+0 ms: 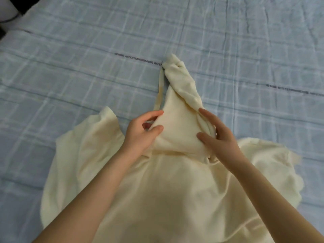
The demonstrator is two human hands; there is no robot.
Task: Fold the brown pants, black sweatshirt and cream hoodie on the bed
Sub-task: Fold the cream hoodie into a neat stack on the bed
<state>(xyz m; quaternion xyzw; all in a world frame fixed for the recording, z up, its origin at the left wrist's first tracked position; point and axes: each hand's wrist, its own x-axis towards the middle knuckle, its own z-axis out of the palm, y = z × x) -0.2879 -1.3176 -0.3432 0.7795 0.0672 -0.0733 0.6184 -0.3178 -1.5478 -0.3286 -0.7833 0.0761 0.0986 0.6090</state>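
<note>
The cream hoodie (168,186) lies spread on the bed, its body toward me and its hood (178,102) pointing away, twisted into a narrow peak. A drawstring (159,88) trails along the hood's left side. My left hand (142,132) pinches the hood's left edge between thumb and fingers. My right hand (215,134) grips the bunched right edge of the hood at the collar. The brown pants and black sweatshirt are out of view.
The bed is covered with a pale blue checked sheet (87,58) that stretches wide on all sides of the hoodie. A dark object (10,7) sits beyond the bed's far left corner.
</note>
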